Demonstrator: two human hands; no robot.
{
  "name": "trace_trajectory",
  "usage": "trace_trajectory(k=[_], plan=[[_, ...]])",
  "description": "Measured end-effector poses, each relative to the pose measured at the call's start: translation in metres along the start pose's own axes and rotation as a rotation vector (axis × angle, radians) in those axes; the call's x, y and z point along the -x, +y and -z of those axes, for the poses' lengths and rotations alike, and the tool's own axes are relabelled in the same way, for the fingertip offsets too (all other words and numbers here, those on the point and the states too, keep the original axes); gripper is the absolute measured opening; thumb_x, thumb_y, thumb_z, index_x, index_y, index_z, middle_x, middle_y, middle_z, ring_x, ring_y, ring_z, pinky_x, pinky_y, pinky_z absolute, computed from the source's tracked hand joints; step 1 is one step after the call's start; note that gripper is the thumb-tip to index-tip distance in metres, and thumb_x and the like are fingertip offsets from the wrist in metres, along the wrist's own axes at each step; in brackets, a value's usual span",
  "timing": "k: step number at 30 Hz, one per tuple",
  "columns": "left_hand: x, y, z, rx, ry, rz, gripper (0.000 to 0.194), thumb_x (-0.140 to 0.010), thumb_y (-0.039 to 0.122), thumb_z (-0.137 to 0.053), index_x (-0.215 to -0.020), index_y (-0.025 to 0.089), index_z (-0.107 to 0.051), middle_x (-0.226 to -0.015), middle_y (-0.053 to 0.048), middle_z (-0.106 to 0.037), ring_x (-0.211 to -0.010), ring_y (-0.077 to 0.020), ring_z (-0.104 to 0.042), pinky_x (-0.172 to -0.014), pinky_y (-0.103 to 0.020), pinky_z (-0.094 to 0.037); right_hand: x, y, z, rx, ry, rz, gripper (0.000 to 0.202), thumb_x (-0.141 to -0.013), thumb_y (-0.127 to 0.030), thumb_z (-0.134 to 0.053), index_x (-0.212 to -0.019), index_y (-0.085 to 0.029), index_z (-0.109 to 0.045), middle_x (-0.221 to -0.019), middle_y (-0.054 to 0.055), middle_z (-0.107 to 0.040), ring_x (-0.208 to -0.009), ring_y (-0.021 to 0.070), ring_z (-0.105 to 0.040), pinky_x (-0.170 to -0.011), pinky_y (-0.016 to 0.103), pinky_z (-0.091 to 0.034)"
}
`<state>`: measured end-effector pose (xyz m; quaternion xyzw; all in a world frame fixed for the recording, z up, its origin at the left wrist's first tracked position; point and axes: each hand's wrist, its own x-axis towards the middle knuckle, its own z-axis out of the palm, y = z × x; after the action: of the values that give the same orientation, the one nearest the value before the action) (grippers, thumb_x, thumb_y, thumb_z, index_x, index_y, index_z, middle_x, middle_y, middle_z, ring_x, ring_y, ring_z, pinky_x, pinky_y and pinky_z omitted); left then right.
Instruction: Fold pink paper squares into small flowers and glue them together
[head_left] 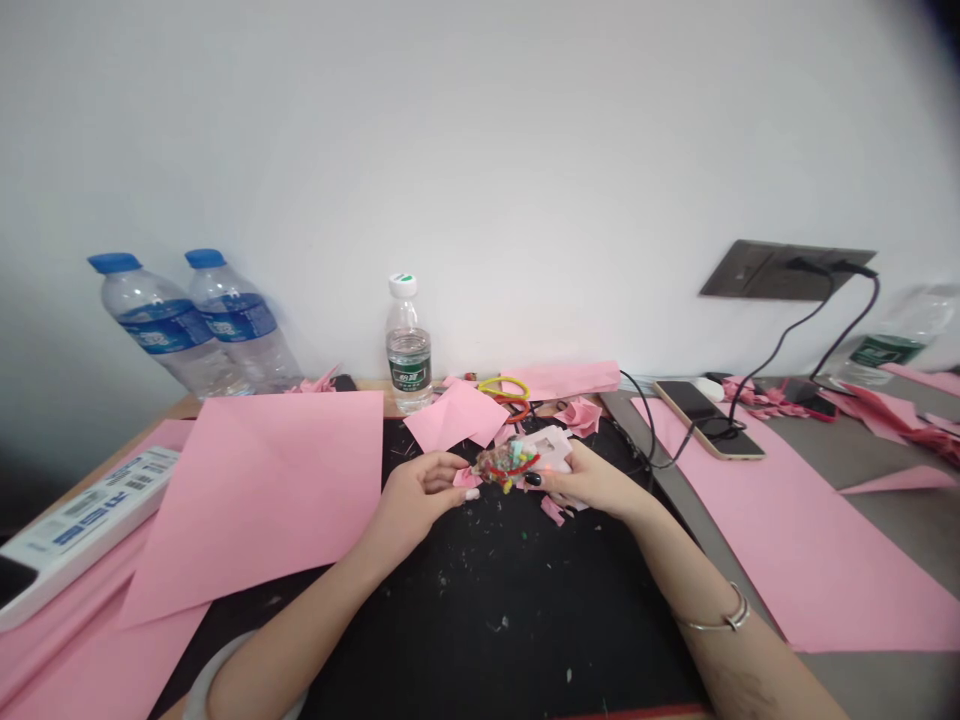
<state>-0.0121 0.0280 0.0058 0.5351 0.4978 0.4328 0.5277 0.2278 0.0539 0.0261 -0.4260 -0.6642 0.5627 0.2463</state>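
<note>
My left hand is closed with its fingertips together, pinching a small pink paper piece. Just right of it, my right hand grips a pale, flat object with a rectangular recess, its dark-nailed thumb on the near side. A lumpy multicoloured decoration in red, yellow and pale blue sits at that object's left end; its exact kind is unclear. The left fingertips are close to this decoration. Below the right fingers lies a torn pink scrap. Both hands are over a black mat strewn with tiny bits.
Pink sheets lie left and another pink sheet right. Yellow and orange scissor handles and a small bottle stand behind. Two larger bottles lean on the wall. A phone has cables, and a white box lies left.
</note>
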Motion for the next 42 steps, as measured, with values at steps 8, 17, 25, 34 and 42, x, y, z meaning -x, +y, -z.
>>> trace_trajectory(k=[8, 17, 25, 34, 42], plan=[[0.001, 0.001, -0.001, -0.038, 0.018, -0.023, 0.024, -0.062, 0.023, -0.074, -0.084, 0.016, -0.066, -0.079, -0.005, -0.073, -0.080, -0.0216, -0.069, -0.079, -0.034, -0.053, 0.002, -0.006, -0.004, 0.156, 0.058, 0.051, 0.026, -0.079, -0.031, -0.059, -0.097, -0.012, -0.057, -0.059, -0.005, -0.043, -0.044, 0.0052, -0.032, -0.039, 0.016, -0.028], [0.001, 0.000, -0.001, -0.052, 0.037, -0.027, 0.025, -0.063, 0.026, -0.074, -0.084, 0.017, -0.067, -0.077, -0.004, -0.072, -0.078, -0.0212, -0.069, -0.076, -0.032, -0.053, 0.001, -0.009, -0.005, 0.229, 0.069, 0.106, 0.022, -0.078, -0.026, -0.057, -0.094, -0.011, -0.059, -0.060, -0.004, -0.045, -0.049, 0.0068, -0.036, -0.042, 0.017, -0.030], [0.002, 0.002, 0.000, -0.053, 0.022, -0.041, 0.024, -0.063, 0.025, -0.073, -0.085, 0.018, -0.063, -0.073, -0.001, -0.071, -0.076, -0.0200, -0.068, -0.074, -0.030, -0.051, 0.002, -0.015, -0.005, 0.299, 0.069, 0.149, 0.013, -0.079, -0.024, -0.054, -0.083, -0.013, -0.058, -0.062, -0.003, -0.046, -0.054, 0.0080, -0.039, -0.049, 0.018, -0.032], [0.003, 0.004, 0.000, -0.068, 0.026, -0.046, 0.022, -0.066, 0.025, -0.071, -0.085, 0.019, -0.061, -0.074, -0.001, -0.070, -0.077, -0.0199, -0.068, -0.074, -0.030, -0.051, 0.002, -0.015, -0.006, 0.381, 0.095, 0.168, 0.018, -0.079, -0.028, -0.056, -0.067, -0.015, -0.050, -0.056, -0.005, -0.040, -0.050, 0.0076, -0.034, -0.047, 0.019, -0.028], [0.001, 0.001, 0.000, -0.045, 0.024, -0.041, 0.022, -0.066, 0.022, -0.071, -0.085, 0.019, -0.060, -0.074, -0.001, -0.070, -0.079, -0.0191, -0.067, -0.075, -0.028, -0.050, 0.005, -0.019, -0.010, 0.459, 0.096, 0.167, 0.022, -0.079, -0.023, -0.053, -0.059, -0.017, -0.047, -0.049, -0.005, -0.045, -0.045, 0.0086, -0.040, -0.045, 0.020, -0.029]])
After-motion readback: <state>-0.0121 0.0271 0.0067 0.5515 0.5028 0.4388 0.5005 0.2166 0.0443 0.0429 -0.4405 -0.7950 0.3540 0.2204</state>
